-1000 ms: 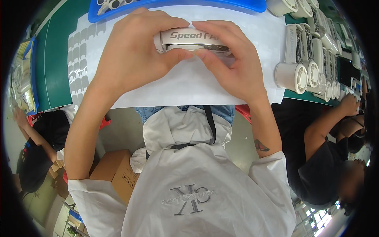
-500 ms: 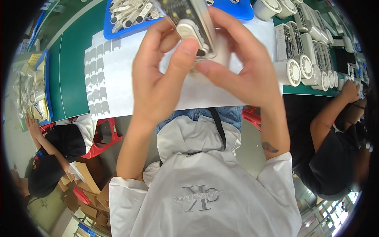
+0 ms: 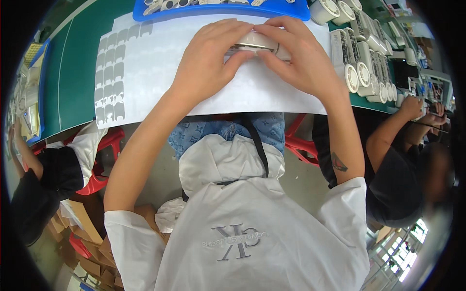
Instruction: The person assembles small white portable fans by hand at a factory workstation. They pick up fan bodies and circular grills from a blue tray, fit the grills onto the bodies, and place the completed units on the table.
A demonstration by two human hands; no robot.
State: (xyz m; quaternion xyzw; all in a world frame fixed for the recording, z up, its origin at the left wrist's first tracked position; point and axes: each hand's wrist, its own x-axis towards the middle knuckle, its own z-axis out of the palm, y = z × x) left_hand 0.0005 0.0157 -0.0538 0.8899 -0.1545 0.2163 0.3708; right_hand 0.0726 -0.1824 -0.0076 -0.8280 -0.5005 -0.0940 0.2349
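Observation:
A white plastic device housing (image 3: 256, 40) is held over the white sheet on the table, its rounded, glossy side showing. My left hand (image 3: 206, 60) grips its left end, thumb along the near edge and fingers over the top. My right hand (image 3: 306, 58) holds the right end in the same way, with its thumb close to the left thumb. The fingers hide much of the housing, and its circuit board side is out of sight. Beyond the hands lies a blue tray (image 3: 221, 11) with small white and grey parts in it.
Grey rounded stickers (image 3: 114, 72) line the left of the white sheet (image 3: 155, 77) on the green table (image 3: 77, 72). Several white housings with round grilled ends (image 3: 363, 73) stand in rows at right. Co-workers sit at left (image 3: 60, 169) and right (image 3: 393, 179). Cardboard boxes (image 3: 90, 228) lie lower left.
The housing has been lowered toward the sheet and turned, so its circuit board no longer shows. Both hands have closed over its top. The view has shifted, with the tray now higher in it.

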